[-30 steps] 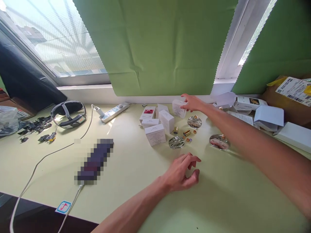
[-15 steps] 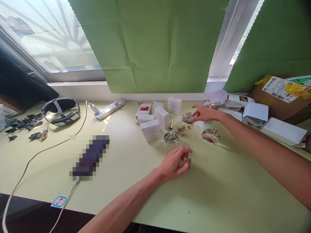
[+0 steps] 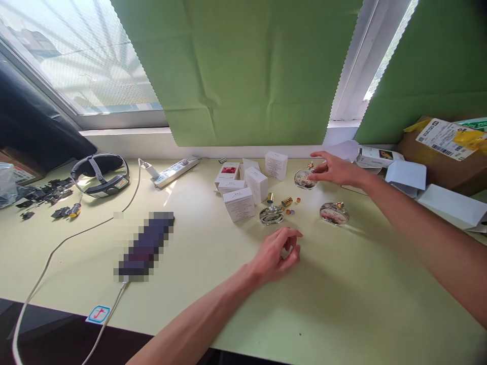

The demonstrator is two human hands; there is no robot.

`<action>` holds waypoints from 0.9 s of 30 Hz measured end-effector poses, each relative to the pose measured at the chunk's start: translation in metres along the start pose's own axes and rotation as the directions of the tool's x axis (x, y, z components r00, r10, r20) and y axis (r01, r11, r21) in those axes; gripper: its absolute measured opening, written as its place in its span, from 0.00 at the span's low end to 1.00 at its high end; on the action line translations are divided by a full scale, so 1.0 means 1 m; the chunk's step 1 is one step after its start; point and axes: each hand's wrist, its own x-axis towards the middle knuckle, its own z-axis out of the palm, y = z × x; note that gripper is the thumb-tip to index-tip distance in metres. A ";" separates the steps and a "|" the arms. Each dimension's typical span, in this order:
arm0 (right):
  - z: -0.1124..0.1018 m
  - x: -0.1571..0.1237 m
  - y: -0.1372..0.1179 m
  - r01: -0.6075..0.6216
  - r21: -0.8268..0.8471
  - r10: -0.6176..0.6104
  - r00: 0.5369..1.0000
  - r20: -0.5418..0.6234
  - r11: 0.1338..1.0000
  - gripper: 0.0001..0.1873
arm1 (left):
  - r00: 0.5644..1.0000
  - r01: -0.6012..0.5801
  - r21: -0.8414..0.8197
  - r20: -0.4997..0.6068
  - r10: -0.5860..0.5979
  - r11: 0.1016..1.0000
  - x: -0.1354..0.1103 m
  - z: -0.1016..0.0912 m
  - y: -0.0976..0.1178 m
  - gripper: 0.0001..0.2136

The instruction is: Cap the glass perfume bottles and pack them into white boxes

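My right hand [image 3: 337, 171] reaches far across the pale green table [image 3: 361, 304] and pinches a round glass perfume bottle [image 3: 303, 179] with a gold cap, thumb below and fingers above. Two more round bottles lie nearby, one [image 3: 271, 215] in the middle and one [image 3: 334, 213] to the right. My left hand [image 3: 277, 255] rests on the table just in front of the middle bottle, fingers loosely curled and holding nothing. Small gold caps [image 3: 286, 202] lie between the bottles. Several small white boxes [image 3: 238, 204] stand to the left of them.
Opened white cartons [image 3: 407, 175] and a cardboard parcel [image 3: 443, 144] crowd the right back corner. A power strip [image 3: 175, 171], a black headset [image 3: 101, 174], small black parts [image 3: 41, 195] and a blurred dark device [image 3: 144, 247] on a white cable occupy the left. Green blinds hang behind.
My right hand left the far white box, came to the round bottle and took hold of it, shifting it slightly right. My left hand stayed in place.
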 end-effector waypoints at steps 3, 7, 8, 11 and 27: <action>-0.012 -0.027 -0.007 0.018 0.168 -0.026 0.999 0.047 0.986 0.47 | 0.993 0.052 -0.071 -0.098 -0.059 0.996 0.002 0.001 -0.001 0.11; -0.001 -0.071 -0.019 0.053 0.264 -0.081 0.992 0.096 0.963 0.46 | 0.968 0.141 -0.205 -0.179 -0.178 0.969 0.005 0.001 0.000 0.21; 0.005 -0.083 -0.023 0.067 0.271 -0.101 0.988 0.116 0.960 0.46 | 0.965 0.152 -0.228 -0.175 -0.194 0.962 0.006 0.001 0.000 0.23; 0.024 -0.115 -0.035 0.154 0.228 -0.190 0.971 0.146 0.961 0.44 | 0.972 0.141 -0.183 -0.159 -0.171 0.973 0.007 0.000 -0.001 0.21; 0.001 -0.141 0.001 0.171 -0.014 -0.168 0.948 -0.272 0.985 0.23 | 0.992 0.120 0.025 0.029 -0.120 0.992 0.007 0.001 -0.002 0.13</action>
